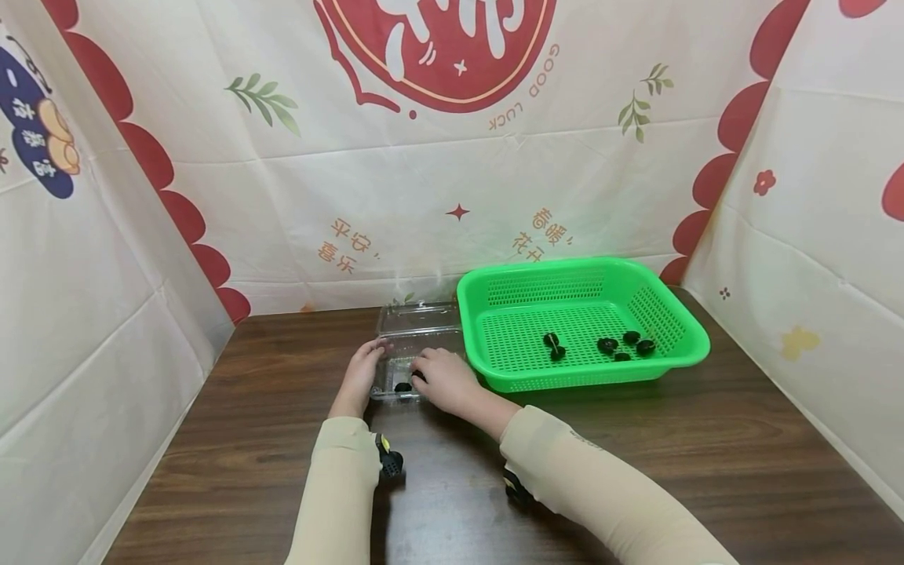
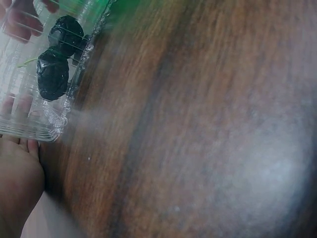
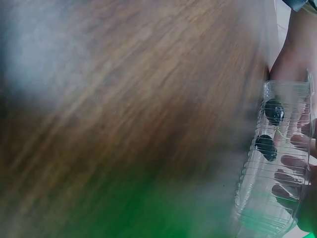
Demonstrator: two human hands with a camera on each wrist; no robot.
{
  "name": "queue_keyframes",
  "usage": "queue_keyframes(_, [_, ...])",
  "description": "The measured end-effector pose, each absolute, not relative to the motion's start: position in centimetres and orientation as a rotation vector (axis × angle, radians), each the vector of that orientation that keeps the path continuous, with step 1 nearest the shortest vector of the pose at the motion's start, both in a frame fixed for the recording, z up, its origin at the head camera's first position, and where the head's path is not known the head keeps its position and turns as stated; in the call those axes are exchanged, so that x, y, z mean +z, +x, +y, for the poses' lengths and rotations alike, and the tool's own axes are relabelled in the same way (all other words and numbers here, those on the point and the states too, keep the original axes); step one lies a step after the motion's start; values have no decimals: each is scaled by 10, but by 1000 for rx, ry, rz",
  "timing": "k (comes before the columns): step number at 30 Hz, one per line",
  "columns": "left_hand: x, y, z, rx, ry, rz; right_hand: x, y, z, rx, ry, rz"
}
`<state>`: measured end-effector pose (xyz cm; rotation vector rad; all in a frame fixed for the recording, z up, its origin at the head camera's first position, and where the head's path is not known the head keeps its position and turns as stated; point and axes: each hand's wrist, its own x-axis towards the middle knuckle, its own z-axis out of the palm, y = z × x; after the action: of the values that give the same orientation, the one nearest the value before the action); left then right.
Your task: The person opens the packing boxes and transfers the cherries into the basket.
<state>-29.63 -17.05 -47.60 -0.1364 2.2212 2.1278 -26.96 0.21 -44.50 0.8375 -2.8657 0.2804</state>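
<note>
A clear plastic box (image 1: 418, 343) with its hinged lid folded back stands on the table. My left hand (image 1: 363, 369) grips its left side, fingers at the rim. Inside lie two dark, glossy, cherry-like fruits (image 2: 53, 74) near the front wall, with a thin green stem. My right hand (image 1: 446, 380) reaches over the box's right side with fingers bent down into it. Its fingertips are beside one fruit (image 3: 267, 147); whether they pinch the fruit or its stem is not visible.
Touching the box's right side is a green perforated basket (image 1: 678, 329). Several dark fruits (image 1: 607, 345) lie in it, two of them joined by a stem. Printed cloth walls (image 1: 402, 188) enclose the brown wooden table (image 1: 268, 392) at the back and both sides.
</note>
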Motion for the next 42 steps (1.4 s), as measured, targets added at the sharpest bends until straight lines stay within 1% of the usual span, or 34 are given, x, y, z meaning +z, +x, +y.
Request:
queue_keyframes(28, [-472,-294,-170,2106,-147,2226,-444,-283,-10,278,844,-3099])
queue_keyframes(42, [-476,-297,-169,2134,-135,2230,-443,-282,-8,349,851,-3078])
